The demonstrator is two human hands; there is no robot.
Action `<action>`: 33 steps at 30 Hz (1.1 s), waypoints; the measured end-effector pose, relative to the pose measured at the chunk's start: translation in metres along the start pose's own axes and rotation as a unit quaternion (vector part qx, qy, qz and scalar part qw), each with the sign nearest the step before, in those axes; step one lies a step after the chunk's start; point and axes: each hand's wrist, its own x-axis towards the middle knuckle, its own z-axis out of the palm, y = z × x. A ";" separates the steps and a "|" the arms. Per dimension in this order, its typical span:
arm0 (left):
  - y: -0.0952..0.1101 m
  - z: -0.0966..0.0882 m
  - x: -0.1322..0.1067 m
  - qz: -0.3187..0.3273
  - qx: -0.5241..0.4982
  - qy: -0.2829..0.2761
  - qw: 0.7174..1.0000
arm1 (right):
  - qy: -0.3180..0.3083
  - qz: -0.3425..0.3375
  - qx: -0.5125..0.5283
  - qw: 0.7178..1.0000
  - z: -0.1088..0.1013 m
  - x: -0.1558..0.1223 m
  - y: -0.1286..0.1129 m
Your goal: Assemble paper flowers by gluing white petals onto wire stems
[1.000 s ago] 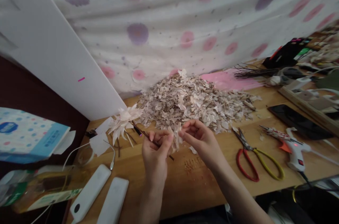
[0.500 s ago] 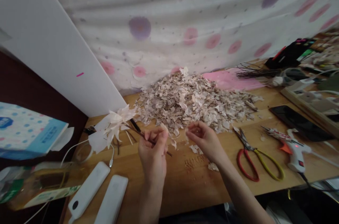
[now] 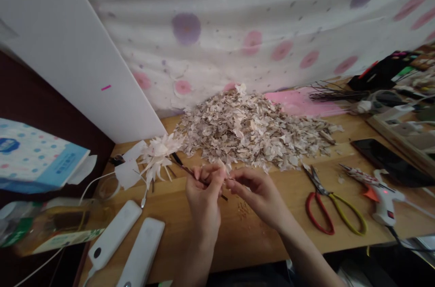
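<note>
My left hand [image 3: 204, 196] is closed round a thin dark stick [image 3: 183, 168] that carries a pale petal flower [image 3: 159, 155] at its upper left end. A small pale flake shows at that hand's fingertips. My right hand [image 3: 256, 194] pinches toward the left fingertips; what it holds is too small to name. Both hands meet just in front of a big heap of pale dried flakes [image 3: 251, 131] on the wooden table [image 3: 258, 232].
Red and yellow scissors [image 3: 326, 205] and a white glue gun [image 3: 382, 196] lie at the right, a black phone [image 3: 394, 167] behind them. Two white power banks [image 3: 129, 244], a bottle [image 3: 54, 226] and a tissue pack [image 3: 34, 160] sit at the left. A white board [image 3: 68, 51] leans behind.
My right hand, which had drawn apart from the left, has come back to touch its fingertips. The flower on the stick swung slightly. The loose flakes on the table by my right hand are gone.
</note>
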 end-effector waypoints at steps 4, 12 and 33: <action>-0.006 -0.005 0.001 -0.016 0.019 -0.029 0.999 | -0.009 0.012 -0.004 1.000 -0.004 -0.003 0.001; -0.008 -0.008 0.000 -0.050 0.036 -0.033 0.998 | 0.031 0.033 -0.033 0.998 -0.005 -0.006 -0.001; -0.002 -0.006 -0.003 -0.047 -0.003 -0.006 0.999 | 0.058 0.034 -0.061 0.996 -0.001 -0.014 -0.006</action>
